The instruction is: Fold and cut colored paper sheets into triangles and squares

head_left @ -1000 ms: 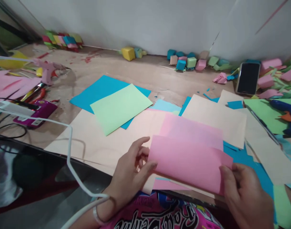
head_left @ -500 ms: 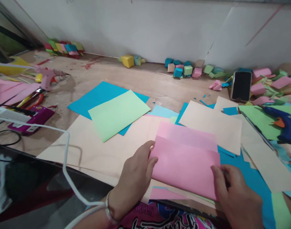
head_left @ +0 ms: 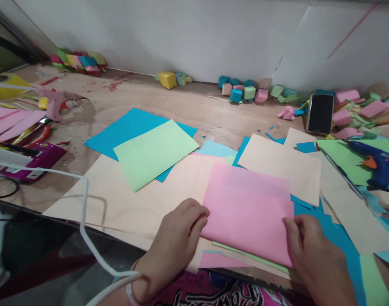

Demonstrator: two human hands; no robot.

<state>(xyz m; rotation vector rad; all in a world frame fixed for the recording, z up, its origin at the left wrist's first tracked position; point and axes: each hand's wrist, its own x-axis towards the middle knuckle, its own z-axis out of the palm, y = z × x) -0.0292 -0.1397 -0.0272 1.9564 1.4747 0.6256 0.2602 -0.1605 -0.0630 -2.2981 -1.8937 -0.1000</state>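
A pink paper sheet [head_left: 248,208] lies folded over on the table in front of me, on top of peach, green and blue sheets. My left hand [head_left: 178,238] grips its left edge with curled fingers. At the sheet's lower right corner, my right hand [head_left: 312,250] pinches the paper between thumb and fingers. A light green sheet [head_left: 154,151] rests on a blue sheet [head_left: 117,131] further left, apart from both hands.
A blue glue gun [head_left: 377,163] lies at the right, a pink glue gun [head_left: 55,102] at the left. A phone [head_left: 320,112] stands at the back right. Small paper cubes [head_left: 248,91] line the wall. A white cable [head_left: 82,212] and a purple device [head_left: 41,157] sit near left.
The raised near half of the pink sheet has been folded away from me and down until it lies flat over the far half. Both hands followed, staying on its edges.
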